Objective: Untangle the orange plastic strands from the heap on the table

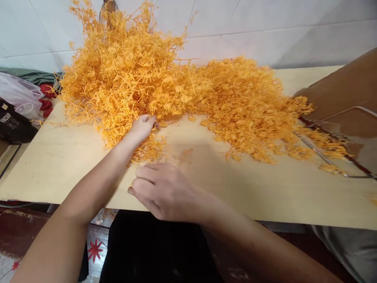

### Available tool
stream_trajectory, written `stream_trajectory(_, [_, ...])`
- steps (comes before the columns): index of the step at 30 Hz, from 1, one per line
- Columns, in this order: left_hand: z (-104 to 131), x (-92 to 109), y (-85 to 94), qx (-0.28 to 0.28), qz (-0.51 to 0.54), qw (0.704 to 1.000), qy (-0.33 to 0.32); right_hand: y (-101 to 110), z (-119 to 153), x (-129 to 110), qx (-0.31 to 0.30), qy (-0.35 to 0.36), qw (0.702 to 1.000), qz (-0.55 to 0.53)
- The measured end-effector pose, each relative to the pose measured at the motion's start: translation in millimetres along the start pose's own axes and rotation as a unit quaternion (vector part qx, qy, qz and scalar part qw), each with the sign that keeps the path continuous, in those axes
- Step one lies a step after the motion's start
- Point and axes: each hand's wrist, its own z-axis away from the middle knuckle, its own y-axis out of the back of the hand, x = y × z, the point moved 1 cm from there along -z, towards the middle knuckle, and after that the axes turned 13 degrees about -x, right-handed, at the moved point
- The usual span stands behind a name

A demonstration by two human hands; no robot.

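Note:
A tall tangled heap of orange plastic flower sprigs (126,74), thin stems with star-like heads, covers the back left of the pale tabletop (73,165). At the front edge of this heap, my left hand (143,127) has its fingers closed in a pinch on some sprigs; the fingertips are partly hidden. Closer to me, my right hand (167,190) is curled into a closed shape above the table's front edge. What its fingers hold, if anything, is hidden, and it is slightly blurred.
A flatter orange pile (250,110) spreads to the right, reaching a metal rod (318,151) and a brown sheet-like object (347,94). At left are a black bag (14,125), a clear plastic bag (20,92) and red pieces (47,90). A tiled wall (250,23) stands behind.

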Motion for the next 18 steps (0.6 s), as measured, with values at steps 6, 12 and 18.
stream_trajectory(6, [11.2,-1.7,11.3,-0.138,0.168,0.974,-0.066,7.8,8.1,54.6,0.199,-0.315,0.857,-0.356])
stream_trajectory(12, [11.0,-4.3,11.5,-0.119,0.189,0.970,-0.093,-10.7,10.2,86.3,0.162,-0.356,0.799,-0.457])
stream_trajectory(18, [13.1,-0.2,9.7,-0.096,0.240,0.963,-0.076,-15.3,-18.8,89.3,0.174,-0.289,0.842,-0.420])
